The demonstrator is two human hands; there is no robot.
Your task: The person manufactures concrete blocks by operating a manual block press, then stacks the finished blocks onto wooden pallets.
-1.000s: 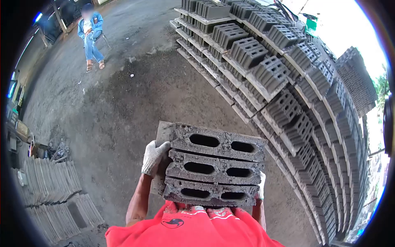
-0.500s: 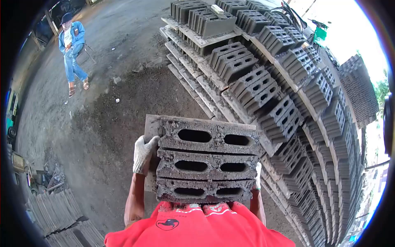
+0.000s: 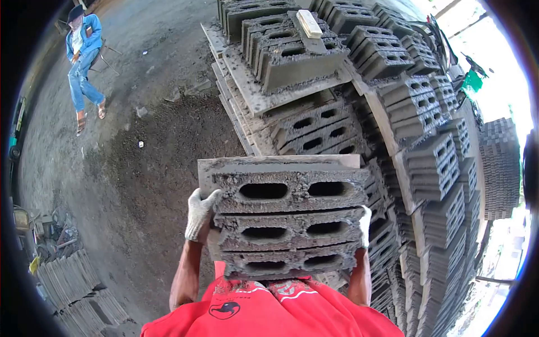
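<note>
We see daylight pouring in from the upper right, where the sky burns out to blank white glare. The grey hollow concrete blocks held close in front are evenly lit and sharp, their 6 cavities black with shadow. The fisheye lens bends everything toward the rim, and a black vignette with blue fringing rings the frame. The dark grey dirt ground at left lies dimmer.

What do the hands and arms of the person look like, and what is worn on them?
Both the left hand and the right hand wear whitish knitted work gloves, slightly soiled. The forearms are bare below the short sleeves of a red shirt with a dark emblem.
</note>
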